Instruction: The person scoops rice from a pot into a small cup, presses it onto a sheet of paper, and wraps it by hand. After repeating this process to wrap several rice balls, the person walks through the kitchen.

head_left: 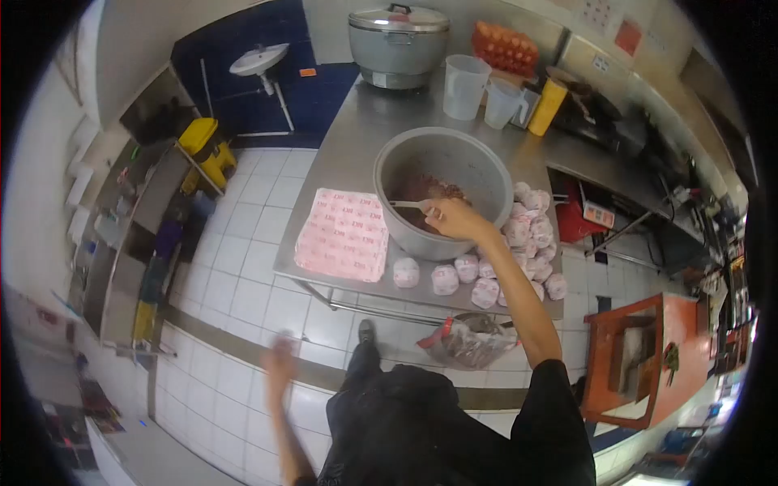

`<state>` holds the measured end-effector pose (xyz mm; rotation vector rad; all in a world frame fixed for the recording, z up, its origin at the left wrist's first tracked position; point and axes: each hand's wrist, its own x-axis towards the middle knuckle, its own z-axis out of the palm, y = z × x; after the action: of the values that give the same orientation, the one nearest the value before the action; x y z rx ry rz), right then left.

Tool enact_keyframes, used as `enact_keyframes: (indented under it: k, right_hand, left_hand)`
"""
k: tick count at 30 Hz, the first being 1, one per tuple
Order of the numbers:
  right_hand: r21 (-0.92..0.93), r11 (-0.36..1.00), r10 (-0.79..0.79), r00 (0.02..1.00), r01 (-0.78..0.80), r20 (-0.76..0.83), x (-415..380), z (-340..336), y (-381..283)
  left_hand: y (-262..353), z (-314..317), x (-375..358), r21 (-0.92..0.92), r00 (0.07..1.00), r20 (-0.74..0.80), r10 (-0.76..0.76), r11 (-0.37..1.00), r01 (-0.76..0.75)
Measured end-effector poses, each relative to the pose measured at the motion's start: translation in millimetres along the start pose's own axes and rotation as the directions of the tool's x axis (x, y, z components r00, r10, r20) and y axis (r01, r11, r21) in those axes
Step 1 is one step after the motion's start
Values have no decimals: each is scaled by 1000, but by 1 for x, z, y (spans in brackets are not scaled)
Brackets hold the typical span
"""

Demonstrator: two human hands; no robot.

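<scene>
My right hand (pixel 447 217) reaches into a large grey metal pot (pixel 385 170), its fingers closed round a pale flat utensil (pixel 408 204) that looks like a serving spoon or paddle. Reddish-brown food (pixel 429 188) lies at the bottom of the pot, partly hidden by the hand. Away from the table, over the floor, hangs my left hand (pixel 280 356), smeared by motion, so its fingers cannot be made out. Left of the pot lies a stack of pink printed wrapping paper (pixel 340 235). Several round paper-wrapped parcels (pixel 446 279) sit in front and to the right of the pot.
The steel table (pixel 348 154) also carries a lidded rice cooker (pixel 399 49), plastic jugs (pixel 466 87) and egg trays (pixel 504 50). A filled plastic bag (pixel 470 344) is by its front edge. An orange table (pixel 681 356) stands right; shelving (pixel 138 243) lines the left.
</scene>
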<state>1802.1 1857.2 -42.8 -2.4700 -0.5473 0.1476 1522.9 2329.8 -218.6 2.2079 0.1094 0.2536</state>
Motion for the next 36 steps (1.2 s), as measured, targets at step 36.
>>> enact_keyframes:
  k: [36]
  right_hand:
    - [776,591,783,388,-221,-486,-181,62,74]
  left_hand:
    - [271,431,361,159,66,987,-146,949,-274]
